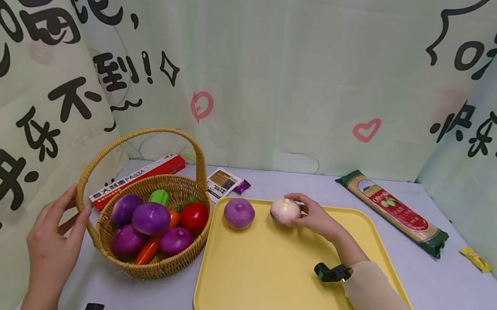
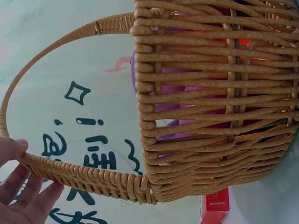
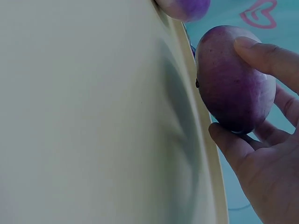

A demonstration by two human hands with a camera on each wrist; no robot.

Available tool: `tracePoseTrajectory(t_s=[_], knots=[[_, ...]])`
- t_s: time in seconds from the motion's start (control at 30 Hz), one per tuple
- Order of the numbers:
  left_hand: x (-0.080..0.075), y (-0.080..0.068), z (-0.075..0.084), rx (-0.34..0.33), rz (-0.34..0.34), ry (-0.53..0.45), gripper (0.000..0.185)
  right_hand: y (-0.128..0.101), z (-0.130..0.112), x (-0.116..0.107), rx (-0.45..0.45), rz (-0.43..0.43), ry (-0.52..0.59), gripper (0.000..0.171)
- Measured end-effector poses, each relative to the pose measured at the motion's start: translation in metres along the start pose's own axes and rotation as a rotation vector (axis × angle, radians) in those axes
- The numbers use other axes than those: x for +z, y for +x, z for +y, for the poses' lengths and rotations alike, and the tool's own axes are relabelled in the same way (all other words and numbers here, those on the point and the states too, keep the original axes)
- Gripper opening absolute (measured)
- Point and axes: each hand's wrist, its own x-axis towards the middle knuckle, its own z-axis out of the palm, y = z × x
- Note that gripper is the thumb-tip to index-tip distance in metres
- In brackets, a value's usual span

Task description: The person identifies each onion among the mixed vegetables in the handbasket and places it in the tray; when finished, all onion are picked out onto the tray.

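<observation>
Our right hand [image 1: 316,219] curls its fingers [image 3: 266,58] round a pale onion [image 1: 285,211] at the far edge of the yellow tray [image 1: 271,287], just right of a purple onion [image 1: 239,213]. Our left hand [image 1: 53,243], fingers relaxed and straight, touches the rim of the wicker basket [image 1: 175,263] of vegetables standing beside the tray on the bench [image 1: 451,294].
</observation>
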Motion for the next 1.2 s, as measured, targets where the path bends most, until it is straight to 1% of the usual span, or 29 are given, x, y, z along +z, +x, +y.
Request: tracePoseTrajectory(t_s=[0.17, 0.33, 0.6, 0.8, 0.97, 1.2], knots=[[0.0, 0.0, 0.0, 0.029, 0.007, -0.011, 0.057, -0.001, 0.002, 0.0, 0.008, -0.006, 0.005, 0.064], [0.0, 0.0, 0.0, 0.038, 0.007, -0.015, 0.057, -0.003, 0.005, 0.001, 0.004, -0.011, 0.017, 0.064], [0.0, -0.001, 0.0, 0.018, -0.001, -0.014, 0.058, -0.005, 0.012, 0.0, 0.016, -0.039, 0.074, 0.066], [0.0, 0.0, 0.0, 0.022, 0.002, -0.014, 0.059, -0.006, 0.016, -0.001, 0.014, -0.043, 0.076, 0.066], [0.0, 0.0, 0.0, 0.006, 0.0, -0.002, 0.059, -0.006, 0.017, -0.002, 0.004, -0.052, 0.077, 0.066], [0.0, 0.0, -0.001, 0.006, 0.002, -0.002, 0.059, -0.005, 0.02, -0.003, -0.023, -0.073, 0.072, 0.073]])
